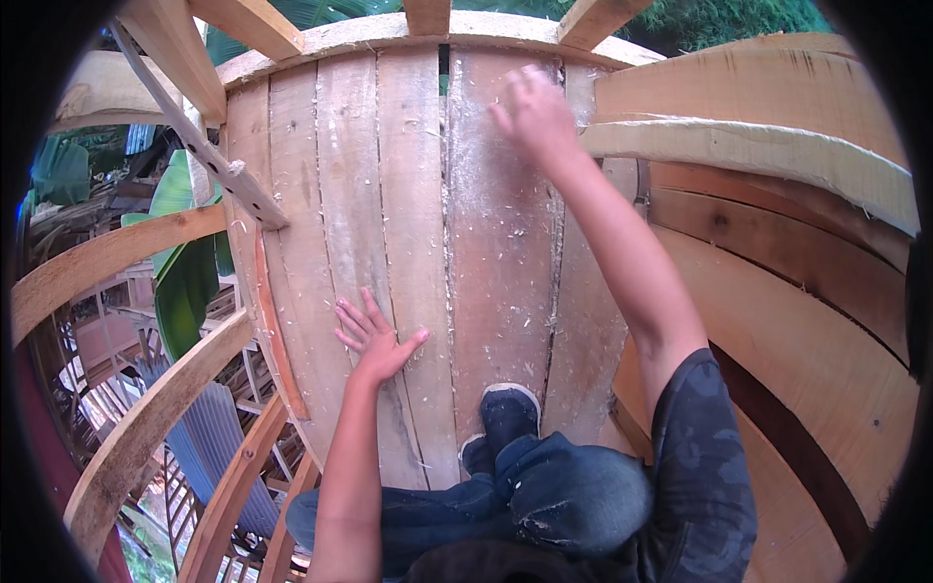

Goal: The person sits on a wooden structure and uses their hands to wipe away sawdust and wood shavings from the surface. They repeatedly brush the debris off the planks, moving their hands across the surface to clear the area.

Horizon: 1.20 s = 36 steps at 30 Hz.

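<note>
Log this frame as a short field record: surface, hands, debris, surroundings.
surface: raised platform of wooden planks, gaps between boards
left hand: flat on a plank, fingers spread, holding nothing
right hand: stretched forward over the far planks, blurred, nothing visibly held; contact unclear
debris: pale wood shavings scattered on the boards
posture: crouched, dark shoe on the planks
left side: open wooden rails, green leaves below
right side: wide board wall
</note>
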Each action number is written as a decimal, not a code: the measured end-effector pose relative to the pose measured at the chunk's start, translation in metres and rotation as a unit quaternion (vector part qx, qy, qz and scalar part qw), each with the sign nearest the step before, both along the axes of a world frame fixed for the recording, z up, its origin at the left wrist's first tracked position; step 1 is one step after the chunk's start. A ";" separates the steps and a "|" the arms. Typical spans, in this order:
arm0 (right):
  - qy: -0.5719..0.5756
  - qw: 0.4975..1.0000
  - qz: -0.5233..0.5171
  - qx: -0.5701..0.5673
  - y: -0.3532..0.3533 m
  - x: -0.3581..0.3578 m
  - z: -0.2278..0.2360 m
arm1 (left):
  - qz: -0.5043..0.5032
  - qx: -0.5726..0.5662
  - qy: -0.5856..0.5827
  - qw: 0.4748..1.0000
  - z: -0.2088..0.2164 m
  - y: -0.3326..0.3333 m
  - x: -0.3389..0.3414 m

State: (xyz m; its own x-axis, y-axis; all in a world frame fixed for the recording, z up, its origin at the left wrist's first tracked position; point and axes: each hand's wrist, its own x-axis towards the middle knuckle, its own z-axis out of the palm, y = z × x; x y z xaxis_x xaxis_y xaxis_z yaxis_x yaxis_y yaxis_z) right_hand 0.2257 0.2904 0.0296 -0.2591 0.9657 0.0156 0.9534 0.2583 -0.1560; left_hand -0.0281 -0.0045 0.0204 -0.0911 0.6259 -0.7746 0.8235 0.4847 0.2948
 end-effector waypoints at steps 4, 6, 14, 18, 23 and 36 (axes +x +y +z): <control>-0.123 0.988 0.059 0.074 0.006 0.015 -0.020 | 0.000 -0.003 -0.011 1.000 0.000 0.004 0.001; -0.054 0.985 0.134 0.096 -0.018 -0.002 -0.019 | -0.006 -0.008 -0.006 1.000 -0.001 0.004 0.000; 0.043 0.955 0.129 -0.265 -0.023 -0.041 0.021 | -0.006 0.008 -0.002 1.000 0.000 -0.003 -0.003; 0.195 0.934 0.049 -0.297 0.005 -0.045 0.028 | -0.014 -0.023 -0.003 1.000 0.003 0.001 -0.001; 0.183 0.879 0.109 -0.426 -0.011 -0.063 0.024 | -0.019 0.009 0.002 1.000 -0.001 0.000 -0.001; -0.067 0.790 0.206 -0.573 -0.063 -0.039 0.016 | -0.019 -0.010 0.024 0.999 0.004 0.003 0.003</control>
State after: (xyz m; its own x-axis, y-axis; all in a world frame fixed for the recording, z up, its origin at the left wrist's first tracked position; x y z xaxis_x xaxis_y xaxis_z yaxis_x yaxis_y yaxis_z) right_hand 0.1865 0.2278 0.0454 -0.4800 0.1590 -0.8627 0.8533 0.3127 -0.4172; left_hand -0.0255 -0.0020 0.0242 -0.1047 0.6147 -0.7818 0.8543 0.4581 0.2458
